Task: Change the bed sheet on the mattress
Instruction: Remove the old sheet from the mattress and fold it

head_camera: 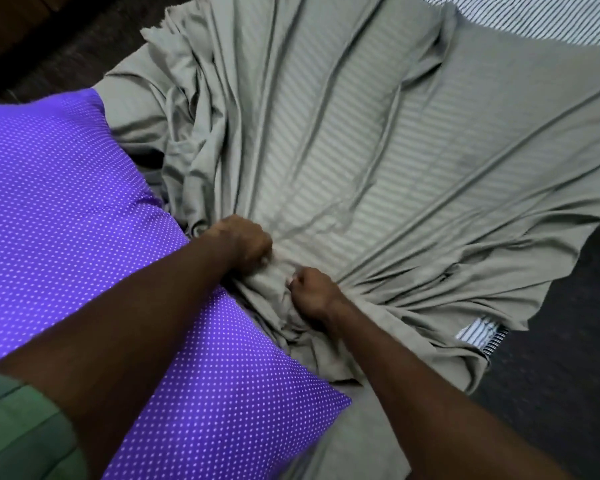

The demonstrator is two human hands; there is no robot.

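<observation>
A grey-green sheet [378,150] lies spread and heavily creased over the striped mattress [551,19], whose black-and-white stripes show at the top right and at a small corner [482,332] lower right. My left hand [243,244] grips a bunched fold of the sheet with curled fingers. A little below and to the right of it, my right hand [310,292] grips the same gathered bunch. Folds fan outward from both fists across the sheet.
A purple pillow with white dots [66,209] lies on the left, partly under my left forearm. Dark floor [575,323] shows on the right and at the top left. The sheet's loose edge hangs at the upper left [160,32].
</observation>
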